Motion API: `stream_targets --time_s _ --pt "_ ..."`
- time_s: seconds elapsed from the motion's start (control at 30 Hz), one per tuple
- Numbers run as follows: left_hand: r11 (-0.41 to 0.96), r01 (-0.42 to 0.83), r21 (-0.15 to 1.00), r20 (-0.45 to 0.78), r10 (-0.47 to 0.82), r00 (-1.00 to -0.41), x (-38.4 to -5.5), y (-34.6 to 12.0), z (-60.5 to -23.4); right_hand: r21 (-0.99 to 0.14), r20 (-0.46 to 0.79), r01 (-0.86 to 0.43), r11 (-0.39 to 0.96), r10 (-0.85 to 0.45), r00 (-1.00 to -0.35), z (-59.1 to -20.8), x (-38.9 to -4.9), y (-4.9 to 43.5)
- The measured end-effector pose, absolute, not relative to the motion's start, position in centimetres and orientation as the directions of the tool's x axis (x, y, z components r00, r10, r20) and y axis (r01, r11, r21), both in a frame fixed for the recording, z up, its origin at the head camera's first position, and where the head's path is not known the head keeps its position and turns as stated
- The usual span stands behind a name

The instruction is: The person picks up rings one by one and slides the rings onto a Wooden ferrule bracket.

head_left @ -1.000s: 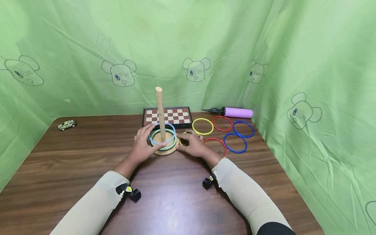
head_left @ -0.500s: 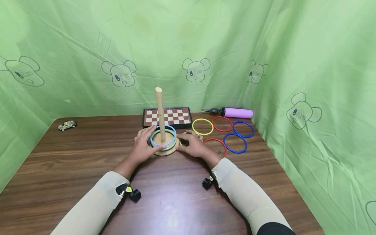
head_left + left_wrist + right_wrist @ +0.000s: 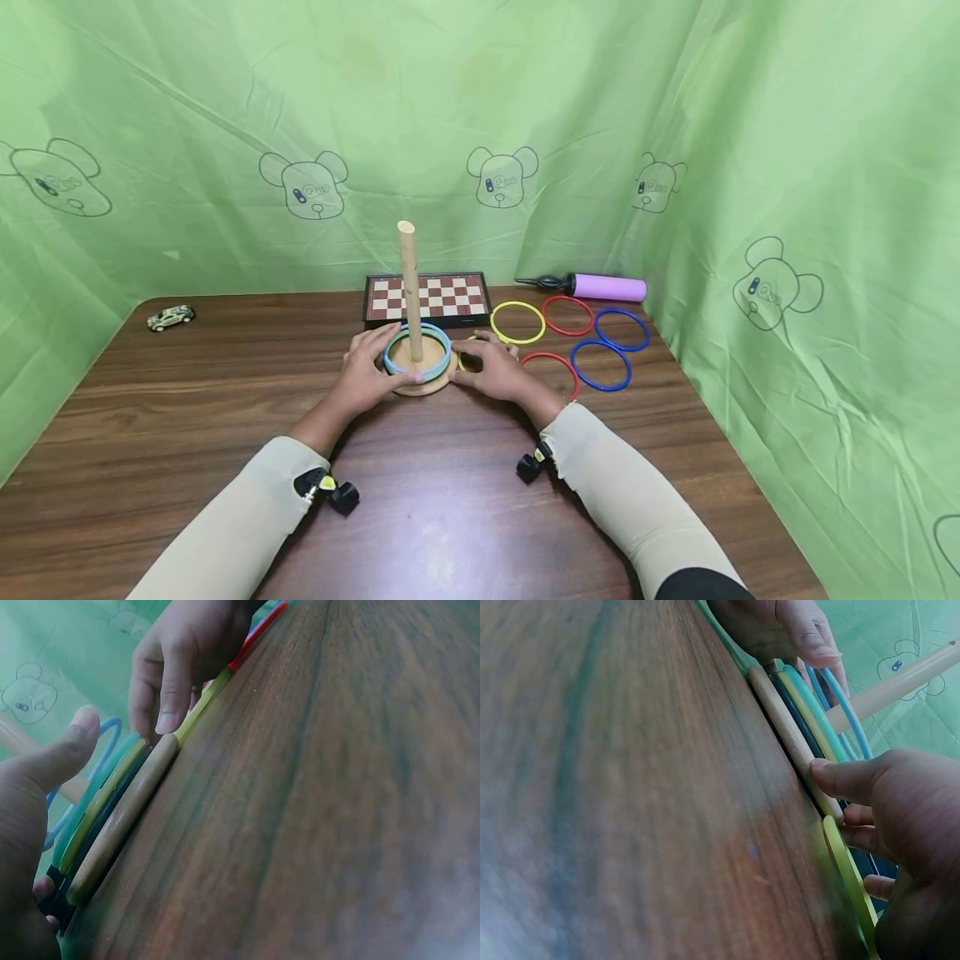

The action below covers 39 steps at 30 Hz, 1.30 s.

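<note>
A wooden peg (image 3: 409,283) stands upright on a round wooden base (image 3: 423,390). My left hand (image 3: 363,372) grips the left side of a light blue ring (image 3: 853,714), with the thumb at its front. That ring encircles the peg low down, slightly tilted above a teal ring (image 3: 810,697). Yellowish and dark layers show between the teal ring and the base in the wrist views. At the base's right edge my right hand (image 3: 491,367) pinches the rim with thumb and fingers. A yellow ring (image 3: 847,870) lies against the base, partly hidden beneath the right hand.
Right of the hands lie another yellow ring (image 3: 519,342), two red rings (image 3: 569,333) and two blue rings (image 3: 602,389). Behind the peg sits a checkered board (image 3: 465,296). A purple pump (image 3: 607,287) lies at the back right, and a toy car (image 3: 171,317) at the far left.
The light blue ring has come down around the peg, closer to the teal ring. My left hand has shifted slightly with it; the right hand stays on the base.
</note>
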State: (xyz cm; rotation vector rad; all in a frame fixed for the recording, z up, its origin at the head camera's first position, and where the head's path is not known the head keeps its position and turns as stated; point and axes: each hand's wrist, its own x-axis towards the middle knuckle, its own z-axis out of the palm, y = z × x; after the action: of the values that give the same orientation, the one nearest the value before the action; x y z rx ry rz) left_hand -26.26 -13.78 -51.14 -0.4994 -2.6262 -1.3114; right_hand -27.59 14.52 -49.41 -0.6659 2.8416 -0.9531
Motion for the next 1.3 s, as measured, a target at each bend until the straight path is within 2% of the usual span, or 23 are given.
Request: stream_targets --time_s 0.33,1.3 --pt "0.544 0.347 0.764 0.259 0.235 -0.937 -26.06 -13.91 -51.11 -0.586 0.067 -0.377 0.717 -0.421 -0.905 -49.59 -27.75 14.52" --pt "0.586 0.355 0.729 0.241 0.265 -0.934 -26.20 -13.83 -51.29 -0.589 0.056 -0.367 0.720 -0.417 -0.907 -49.57 -27.83 14.51"
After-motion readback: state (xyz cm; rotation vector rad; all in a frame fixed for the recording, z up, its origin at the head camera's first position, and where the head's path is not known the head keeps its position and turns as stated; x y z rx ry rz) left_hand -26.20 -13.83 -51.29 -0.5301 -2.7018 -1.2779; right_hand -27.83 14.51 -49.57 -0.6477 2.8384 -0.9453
